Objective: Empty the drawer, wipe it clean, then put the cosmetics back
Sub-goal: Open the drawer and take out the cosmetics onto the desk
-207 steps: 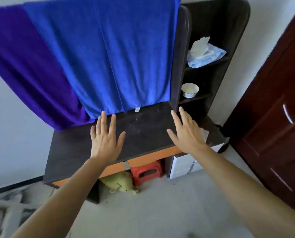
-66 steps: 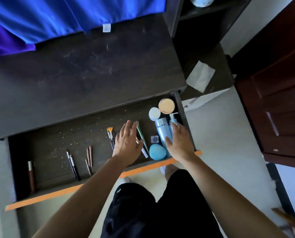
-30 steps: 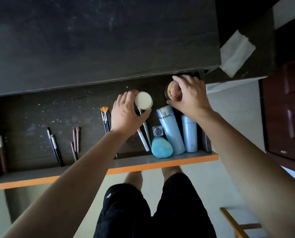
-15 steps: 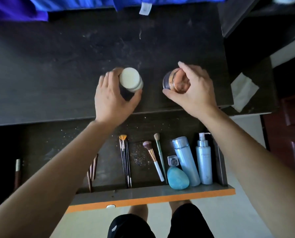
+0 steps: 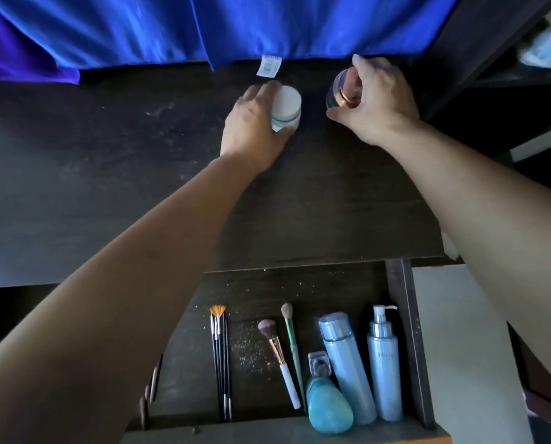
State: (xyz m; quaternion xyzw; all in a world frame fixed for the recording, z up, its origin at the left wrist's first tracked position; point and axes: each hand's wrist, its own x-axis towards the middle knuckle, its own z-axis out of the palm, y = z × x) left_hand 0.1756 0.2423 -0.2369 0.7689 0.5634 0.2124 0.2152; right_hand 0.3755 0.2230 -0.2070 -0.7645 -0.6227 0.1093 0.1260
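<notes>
Dark desktop (image 5: 107, 174) under a hanging blue cloth (image 5: 171, 27), with both hands reaching to its far edge.

Left hand (image 5: 251, 126) is gripping a white jar (image 5: 286, 107) and right hand (image 5: 379, 104) is clasping a copper-lidded jar (image 5: 341, 91), both jars sitting on the desktop near the cloth. Below, the open drawer (image 5: 408, 347) is holding two blue bottles (image 5: 347, 363), a teal sponge (image 5: 328, 408), and brushes (image 5: 221, 357).

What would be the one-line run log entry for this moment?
step: emptying drawer | left hand: white jar | right hand: rose-gold-lidded jar | location: desktop | remaining: brushes, bottles
</notes>
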